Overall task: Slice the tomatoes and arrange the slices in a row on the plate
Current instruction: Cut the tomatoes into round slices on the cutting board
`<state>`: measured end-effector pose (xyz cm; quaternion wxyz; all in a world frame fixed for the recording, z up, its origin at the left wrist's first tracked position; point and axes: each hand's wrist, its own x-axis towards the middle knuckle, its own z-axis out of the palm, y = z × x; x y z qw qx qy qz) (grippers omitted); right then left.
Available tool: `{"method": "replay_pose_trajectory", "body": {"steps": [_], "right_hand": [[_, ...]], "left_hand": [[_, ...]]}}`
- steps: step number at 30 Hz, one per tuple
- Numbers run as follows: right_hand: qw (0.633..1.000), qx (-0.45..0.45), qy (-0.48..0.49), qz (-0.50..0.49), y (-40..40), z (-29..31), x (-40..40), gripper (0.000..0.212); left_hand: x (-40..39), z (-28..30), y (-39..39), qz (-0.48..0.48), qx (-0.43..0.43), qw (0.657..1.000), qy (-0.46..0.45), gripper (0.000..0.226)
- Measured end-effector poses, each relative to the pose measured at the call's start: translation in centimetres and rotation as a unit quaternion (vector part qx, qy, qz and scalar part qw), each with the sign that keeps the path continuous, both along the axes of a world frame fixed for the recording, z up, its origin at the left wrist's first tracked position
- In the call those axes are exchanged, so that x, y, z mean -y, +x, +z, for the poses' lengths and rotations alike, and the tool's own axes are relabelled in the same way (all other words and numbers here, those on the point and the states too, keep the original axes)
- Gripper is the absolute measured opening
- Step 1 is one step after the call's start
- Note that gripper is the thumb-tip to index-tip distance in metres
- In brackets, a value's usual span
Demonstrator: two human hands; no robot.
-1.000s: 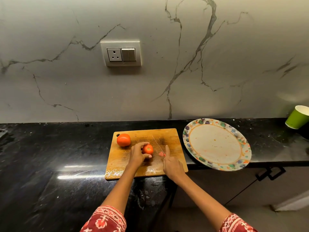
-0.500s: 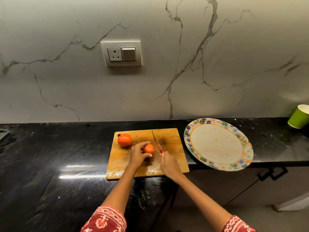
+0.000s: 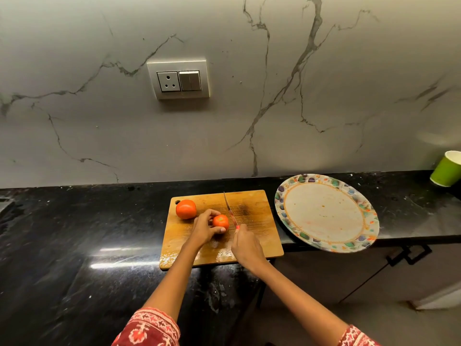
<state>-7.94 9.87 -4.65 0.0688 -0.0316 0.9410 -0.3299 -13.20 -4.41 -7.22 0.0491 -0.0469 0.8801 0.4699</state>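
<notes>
Left hand [image 3: 203, 228] holds a round, whole, orange-red tomato [image 3: 221, 221].

We are seeing dim, warm indoor light. A white glare streak is lying on the black counter [image 3: 74, 245] at near left, and a soft bright patch is showing on the marble wall [image 3: 349, 96] at far right. Wide-angle distortion is bowing the counter edge. Focus is holding sharp centrally.

Green cup [image 3: 446, 169] far right on counter [image 3: 74, 233]; wall socket [image 3: 178, 79] above.
</notes>
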Motion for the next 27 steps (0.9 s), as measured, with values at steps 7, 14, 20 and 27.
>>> {"method": "replay_pose_trajectory", "body": {"steps": [7, 14, 20, 27], "right_hand": [[0.999, 0.041, 0.03, -0.003, 0.5, 0.8, 0.8, 0.026], [0.997, 0.057, 0.058, -0.018, 0.8, 1.1, 1.4, 0.031], [0.996, 0.064, 0.064, -0.024, 1.0, 1.0, 1.4, 0.037], [0.994, 0.061, 0.083, -0.021, 1.3, 1.4, 1.8, 0.039]], "left_hand": [[-0.7, -0.4, 0.1, 0.019, -0.01, 1.0, -0.014, 0.046], [-0.9, -0.1, 0.2, 0.029, -0.022, 0.999, -0.004, 0.046], [-0.9, -0.4, 0.1, 0.035, -0.014, 0.999, -0.008, 0.046], [-1.2, -0.3, 0.0, 0.028, -0.019, 0.999, -0.023, 0.048]]}}
